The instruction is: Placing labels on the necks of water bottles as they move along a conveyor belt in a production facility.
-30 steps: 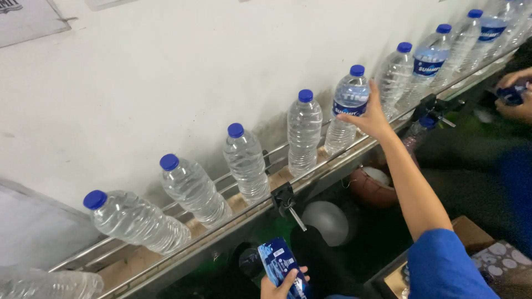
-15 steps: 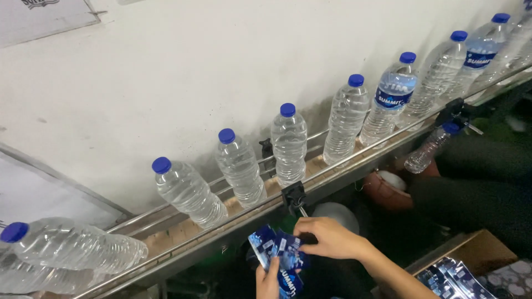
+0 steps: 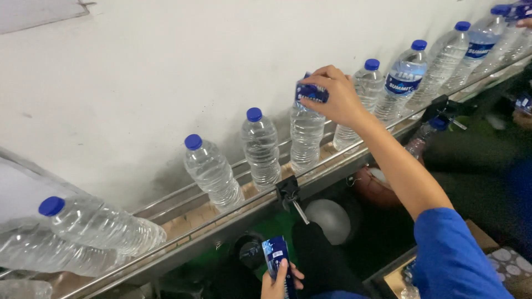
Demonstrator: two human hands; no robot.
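Clear water bottles with blue caps stand in a row on a conveyor (image 3: 233, 216) along a white wall. My right hand (image 3: 335, 99) is raised to one bottle (image 3: 306, 138) and holds a blue label sleeve (image 3: 311, 92) over its top, hiding the cap. Low in the view, my left hand (image 3: 280, 282) grips a stack of blue label sleeves (image 3: 275, 256). The bottles to the left (image 3: 260, 147) are bare. A bottle further right (image 3: 403, 77) wears a blue label.
At the left end, bottles (image 3: 94, 224) lie tipped over. A black bracket (image 3: 287, 191) clamps the conveyor rail. Another person's hand (image 3: 523, 113) is at the right edge. A cardboard box (image 3: 476, 235) and a loose bottle (image 3: 424, 135) are below the conveyor.
My right hand left the stack in my left hand and rose to the bottle with one sleeve. The bottles have shifted to the right along the conveyor.
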